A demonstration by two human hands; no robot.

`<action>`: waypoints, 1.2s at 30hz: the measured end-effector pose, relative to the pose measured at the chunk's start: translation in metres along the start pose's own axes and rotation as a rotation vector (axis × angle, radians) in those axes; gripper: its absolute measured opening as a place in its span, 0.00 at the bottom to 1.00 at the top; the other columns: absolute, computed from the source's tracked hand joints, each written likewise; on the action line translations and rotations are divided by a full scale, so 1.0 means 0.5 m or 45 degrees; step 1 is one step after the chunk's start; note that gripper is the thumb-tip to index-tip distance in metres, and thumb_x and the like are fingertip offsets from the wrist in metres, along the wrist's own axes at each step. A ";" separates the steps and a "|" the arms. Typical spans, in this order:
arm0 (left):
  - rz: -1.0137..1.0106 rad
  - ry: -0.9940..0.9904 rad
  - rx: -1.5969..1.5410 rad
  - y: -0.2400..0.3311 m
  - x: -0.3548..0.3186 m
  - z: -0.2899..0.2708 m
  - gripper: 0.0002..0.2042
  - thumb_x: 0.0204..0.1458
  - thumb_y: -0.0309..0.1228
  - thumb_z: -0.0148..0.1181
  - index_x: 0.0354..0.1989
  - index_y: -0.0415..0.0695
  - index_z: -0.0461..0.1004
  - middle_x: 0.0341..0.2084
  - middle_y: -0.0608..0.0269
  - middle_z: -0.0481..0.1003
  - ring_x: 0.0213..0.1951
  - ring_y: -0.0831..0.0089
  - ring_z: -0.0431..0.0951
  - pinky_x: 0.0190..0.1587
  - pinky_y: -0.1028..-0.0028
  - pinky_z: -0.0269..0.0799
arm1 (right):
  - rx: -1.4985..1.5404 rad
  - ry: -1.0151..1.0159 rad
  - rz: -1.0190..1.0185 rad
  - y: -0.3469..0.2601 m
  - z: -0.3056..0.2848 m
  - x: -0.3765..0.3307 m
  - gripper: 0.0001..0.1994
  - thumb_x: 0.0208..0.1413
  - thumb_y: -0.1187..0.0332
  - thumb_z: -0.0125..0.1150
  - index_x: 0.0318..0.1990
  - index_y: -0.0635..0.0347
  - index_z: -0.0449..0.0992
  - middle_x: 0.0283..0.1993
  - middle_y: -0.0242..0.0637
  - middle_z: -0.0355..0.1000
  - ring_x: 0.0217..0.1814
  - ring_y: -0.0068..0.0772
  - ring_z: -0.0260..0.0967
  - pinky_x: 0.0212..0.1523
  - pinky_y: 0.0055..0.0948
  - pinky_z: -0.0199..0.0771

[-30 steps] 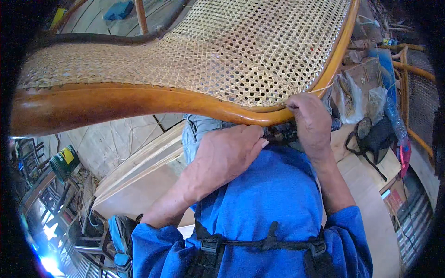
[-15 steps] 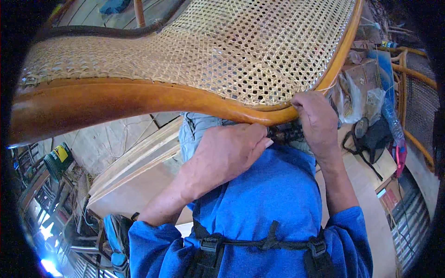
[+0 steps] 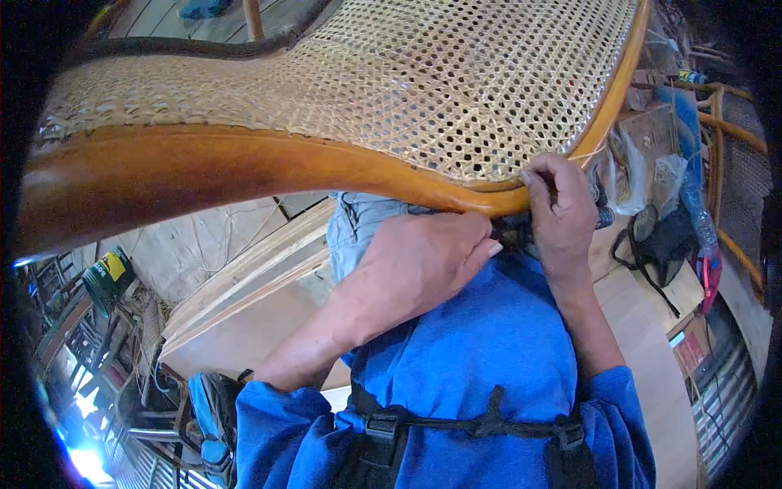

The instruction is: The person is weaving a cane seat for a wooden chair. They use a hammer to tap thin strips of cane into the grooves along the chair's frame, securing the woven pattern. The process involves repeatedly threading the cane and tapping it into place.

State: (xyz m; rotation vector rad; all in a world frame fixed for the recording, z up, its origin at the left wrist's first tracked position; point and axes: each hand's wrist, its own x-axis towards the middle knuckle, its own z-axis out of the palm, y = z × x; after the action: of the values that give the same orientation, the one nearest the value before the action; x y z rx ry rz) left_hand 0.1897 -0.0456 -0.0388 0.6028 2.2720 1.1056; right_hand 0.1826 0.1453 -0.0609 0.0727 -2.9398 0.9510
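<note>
A curved, varnished wooden frame (image 3: 244,167) with woven cane webbing (image 3: 391,98) spans the upper view, its rounded corner against my lap. My right hand (image 3: 564,204) is at that corner, thumb and forefinger pinched together on the webbing's edge; what is between the fingertips is too small to make out. A thin pale strand (image 3: 599,151) shows beside its knuckles, across the frame. Just below the same corner, my left hand (image 3: 423,265) is closed with its thumb forward. Its fingertips are tucked under the frame, so what they hold is hidden.
Stacked wooden boards (image 3: 252,285) lie on the left, beyond them a dark green tin (image 3: 108,281). A blue and black bag (image 3: 213,428) sits at lower left. On the right are plastic bags (image 3: 635,179), a black strapped item (image 3: 660,244) and another cane-panelled frame (image 3: 737,171).
The right hand's fingers have opened out a little from a tighter curl and now pinch at the webbing's edge. The left hand stays under the corner. The whole view has shifted slightly.
</note>
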 end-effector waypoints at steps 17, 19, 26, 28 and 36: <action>0.025 -0.036 -0.023 -0.006 -0.001 -0.001 0.09 0.52 0.37 0.52 0.34 0.44 0.70 0.25 0.54 0.73 0.30 0.55 0.75 0.31 0.61 0.71 | -0.102 0.113 0.071 -0.010 0.020 -0.014 0.05 0.47 0.74 0.58 0.33 0.60 0.72 0.32 0.40 0.71 0.37 0.42 0.68 0.40 0.35 0.67; 0.036 -0.023 -0.037 -0.009 -0.002 -0.001 0.10 0.52 0.37 0.52 0.34 0.43 0.70 0.26 0.54 0.73 0.30 0.55 0.75 0.32 0.61 0.71 | -0.098 0.127 0.059 -0.011 0.021 -0.014 0.05 0.47 0.75 0.58 0.33 0.60 0.72 0.32 0.40 0.71 0.37 0.41 0.68 0.40 0.35 0.67; 0.032 -0.016 -0.039 -0.012 -0.003 0.003 0.10 0.53 0.37 0.52 0.34 0.43 0.70 0.26 0.54 0.73 0.31 0.54 0.75 0.32 0.61 0.71 | -0.035 0.186 -0.016 -0.001 0.022 -0.022 0.05 0.47 0.76 0.58 0.33 0.61 0.72 0.32 0.40 0.71 0.36 0.40 0.68 0.39 0.33 0.68; 0.027 -0.032 -0.053 -0.012 -0.001 0.002 0.10 0.53 0.37 0.52 0.35 0.43 0.70 0.27 0.53 0.73 0.32 0.54 0.75 0.33 0.61 0.71 | 0.006 0.198 0.023 -0.004 0.018 -0.025 0.05 0.47 0.76 0.59 0.33 0.61 0.72 0.32 0.40 0.71 0.36 0.40 0.68 0.39 0.33 0.68; 0.013 -0.039 -0.052 -0.013 0.000 0.002 0.10 0.53 0.37 0.52 0.35 0.43 0.70 0.28 0.53 0.74 0.31 0.53 0.75 0.32 0.61 0.71 | -0.059 0.137 0.015 -0.006 0.015 -0.016 0.06 0.47 0.75 0.59 0.34 0.60 0.72 0.32 0.40 0.71 0.36 0.40 0.68 0.39 0.34 0.68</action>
State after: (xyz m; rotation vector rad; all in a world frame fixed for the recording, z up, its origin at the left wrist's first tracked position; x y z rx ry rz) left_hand 0.1892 -0.0485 -0.0446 0.6116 2.2172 1.1372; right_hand 0.1903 0.1388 -0.0659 0.0020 -2.8648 0.8597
